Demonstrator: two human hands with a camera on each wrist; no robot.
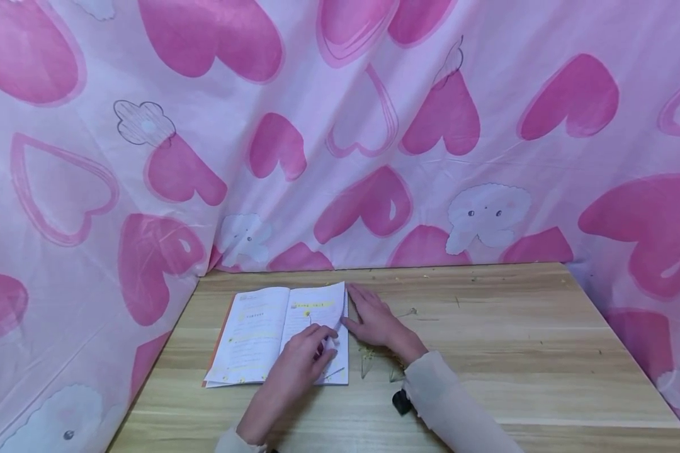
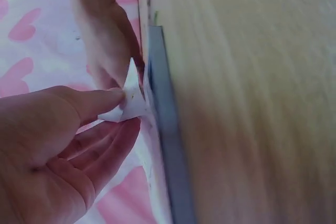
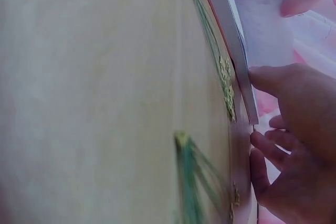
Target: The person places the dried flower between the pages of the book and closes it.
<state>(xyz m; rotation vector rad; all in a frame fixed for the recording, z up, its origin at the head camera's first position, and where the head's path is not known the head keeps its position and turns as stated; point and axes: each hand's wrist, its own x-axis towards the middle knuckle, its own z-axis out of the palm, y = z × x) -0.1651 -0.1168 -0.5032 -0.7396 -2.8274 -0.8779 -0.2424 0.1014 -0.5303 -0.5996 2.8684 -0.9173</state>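
An open book (image 1: 249, 340) with an orange cover edge lies on the table, with yellow marks on its printed pages. My left hand (image 1: 300, 360) is over the right page, pinching a lifted page corner (image 2: 133, 98) between thumb and fingers. A small yellow flower (image 1: 307, 313) shows on that page just beyond the fingers. At the book's right edge rests my right hand (image 1: 374, 319), its thumb touching the side of the book (image 3: 231, 30) in the right wrist view. The other fingers lie loosely bent beside the book and grip nothing.
Thin green sprigs with small yellow heads (image 3: 210, 35) lie on the wooden table (image 1: 515, 352) right of the book, partly beneath the right forearm. Another dried sprig (image 1: 409, 312) lies farther back. Pink heart-patterned cloth (image 1: 362, 201) hangs around the table's back and sides.
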